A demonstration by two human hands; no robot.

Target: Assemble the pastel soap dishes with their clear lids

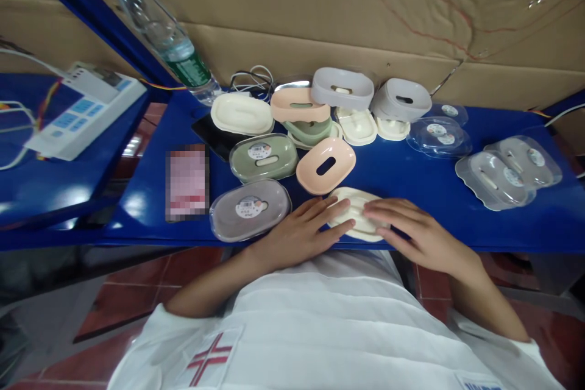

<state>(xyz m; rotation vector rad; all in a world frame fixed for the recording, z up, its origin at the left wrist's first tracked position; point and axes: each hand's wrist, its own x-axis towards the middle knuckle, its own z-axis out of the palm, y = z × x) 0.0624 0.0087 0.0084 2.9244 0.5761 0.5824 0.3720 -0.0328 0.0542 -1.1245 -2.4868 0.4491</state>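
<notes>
A cream oval tray, which looks like a soap dish base, lies at the front edge of the blue table. My left hand rests on its left side with the fingers spread. From the right, my right hand touches its other side, fingers stretched out. Just behind the tray lies a peach oval dish with a dark slot in its middle. To the left of my left hand sits a grey dish under a clear lid with a round label; a green lidded dish stands behind it.
More dishes stand along the back: a cream one, a peach one, and grey ones. Clear lids and lidded grey dishes lie right. A water bottle and power strip are left.
</notes>
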